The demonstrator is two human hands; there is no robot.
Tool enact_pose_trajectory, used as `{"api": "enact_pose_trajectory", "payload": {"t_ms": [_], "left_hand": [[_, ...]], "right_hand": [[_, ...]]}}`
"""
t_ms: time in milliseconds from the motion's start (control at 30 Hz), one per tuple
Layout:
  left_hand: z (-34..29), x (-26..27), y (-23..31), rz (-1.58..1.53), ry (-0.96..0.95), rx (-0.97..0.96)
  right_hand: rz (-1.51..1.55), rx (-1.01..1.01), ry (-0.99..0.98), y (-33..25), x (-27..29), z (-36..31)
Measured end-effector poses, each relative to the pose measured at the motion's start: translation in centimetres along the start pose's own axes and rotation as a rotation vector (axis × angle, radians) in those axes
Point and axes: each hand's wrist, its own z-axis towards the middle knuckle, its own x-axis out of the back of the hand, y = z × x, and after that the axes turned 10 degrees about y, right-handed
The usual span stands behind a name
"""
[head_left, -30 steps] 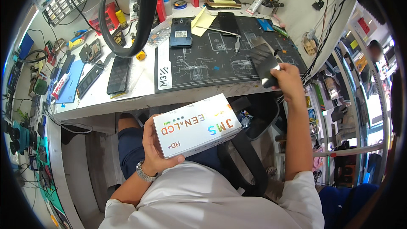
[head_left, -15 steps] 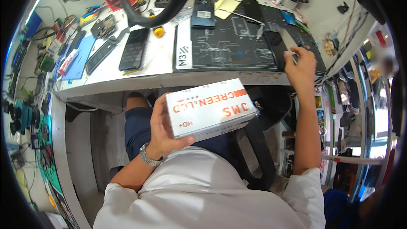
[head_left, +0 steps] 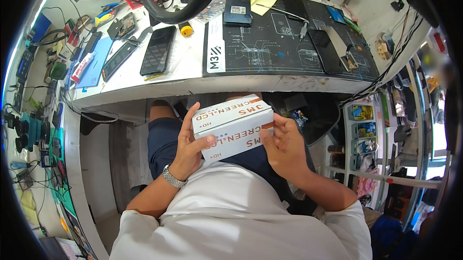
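A white cardboard box (head_left: 231, 132) with orange print is held over my lap, its top and one long side facing me. My left hand (head_left: 188, 143) grips its left end, thumb on the near side and fingers behind. My right hand (head_left: 284, 146) holds the right end with the thumb on the near side. On the black work mat (head_left: 260, 62) beyond lie a dark screen panel (head_left: 326, 50) and a small part with a flex cable (head_left: 348, 58). A phone (head_left: 158, 50) rests on the white bench left of the mat.
A thick black curved arm (head_left: 178, 19) hangs over the bench. A screwdriver-like tool (head_left: 303, 29), yellow paper (head_left: 263, 0) and a dark blue phone (head_left: 237, 9) lie on the mat. The bench's front edge (head_left: 193, 86) is just past the box. Shelves with bins (head_left: 361, 130) stand at right.
My right hand has come back from the mat's right side and taken hold of the box's right end. The box has tipped so its long side faces me.
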Motion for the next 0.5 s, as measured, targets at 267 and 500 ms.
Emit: {"api": "enact_pose_trajectory", "payload": {"t_ms": [267, 500], "left_hand": [[1.6, 3.2, -1.1, -0.252, -0.071, 0.197], [1.7, 0.5, 1.3, 0.232, 0.023, 0.137]], "right_hand": [[0.02, -0.216, -0.131, 1.8, 1.1, -0.3], [-0.7, 0.192, -0.339, -2.9, 0.8, -1.1]]}}
